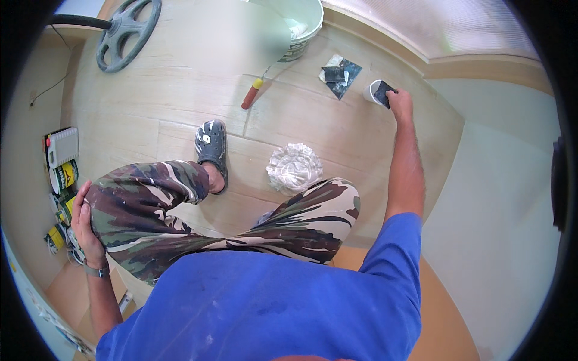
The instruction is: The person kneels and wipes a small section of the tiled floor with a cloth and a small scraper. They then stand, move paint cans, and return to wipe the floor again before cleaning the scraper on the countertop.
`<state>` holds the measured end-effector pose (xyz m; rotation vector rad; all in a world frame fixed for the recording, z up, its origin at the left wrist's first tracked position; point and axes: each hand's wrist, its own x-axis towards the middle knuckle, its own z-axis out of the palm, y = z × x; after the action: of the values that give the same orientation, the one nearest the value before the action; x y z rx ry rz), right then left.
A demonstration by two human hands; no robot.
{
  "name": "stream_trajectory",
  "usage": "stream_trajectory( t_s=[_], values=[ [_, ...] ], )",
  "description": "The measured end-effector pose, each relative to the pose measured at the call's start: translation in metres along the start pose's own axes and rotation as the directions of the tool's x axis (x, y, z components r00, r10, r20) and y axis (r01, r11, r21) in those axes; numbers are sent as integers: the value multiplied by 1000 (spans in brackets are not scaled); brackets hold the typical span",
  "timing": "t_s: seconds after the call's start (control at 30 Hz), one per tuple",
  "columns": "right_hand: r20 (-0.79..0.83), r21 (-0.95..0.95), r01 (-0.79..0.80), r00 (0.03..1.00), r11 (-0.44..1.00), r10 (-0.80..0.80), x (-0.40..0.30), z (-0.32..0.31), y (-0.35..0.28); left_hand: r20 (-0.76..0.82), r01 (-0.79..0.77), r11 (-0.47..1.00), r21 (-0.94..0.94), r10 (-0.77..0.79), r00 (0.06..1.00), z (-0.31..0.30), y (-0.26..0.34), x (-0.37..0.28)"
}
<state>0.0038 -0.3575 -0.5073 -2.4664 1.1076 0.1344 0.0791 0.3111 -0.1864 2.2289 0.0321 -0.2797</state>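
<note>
My right hand point(400, 103) is stretched out to the upper right, its fingers gripping a small dark sheet point(383, 92) that looks like sandpaper. The sheet lies against the mouth of a white cup point(371, 91); how far it reaches inside I cannot tell. Just left of the cup, dark sheets point(344, 77) lie on the floor with a whitish piece among them. My left hand point(86, 225) rests on my bent left knee, fingers spread and holding nothing. Between my legs and the cup, a crumpled, whitish plastic sheet point(294, 168) lies on the tiles.
A pale bucket point(311, 27) stands at the top, beside a red and yellow tool handle point(251, 94). A grey wheel-shaped base point(128, 34) is at upper left. Cans point(64, 175) and a white jug point(63, 146) line the left wall. The right wall point(492, 189) is near my arm.
</note>
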Motion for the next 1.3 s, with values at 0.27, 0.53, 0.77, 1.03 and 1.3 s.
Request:
stream_trajectory(
  t_s=[0.27,0.53,0.77,1.03,1.3],
  values=[
    [186,-186,8,982,982,27,11,-10,-9,-27,48,996,69,-46,999,-2,-2,-4],
    [278,-285,15,958,958,68,43,12,11,-26,45,997,60,-43,999,0,2,-2],
    [148,-392,-104,974,914,174,28,10,-23,-50,75,997,27,-74,996,-2,0,-6],
    [68,-443,-20,996,896,56,25,25,-14,-46,79,997,3,-78,996,0,1,-4],
    [-37,-533,44,997,845,-75,24,46,-6,-33,67,997,24,-66,997,0,2,-3]
  ],
)
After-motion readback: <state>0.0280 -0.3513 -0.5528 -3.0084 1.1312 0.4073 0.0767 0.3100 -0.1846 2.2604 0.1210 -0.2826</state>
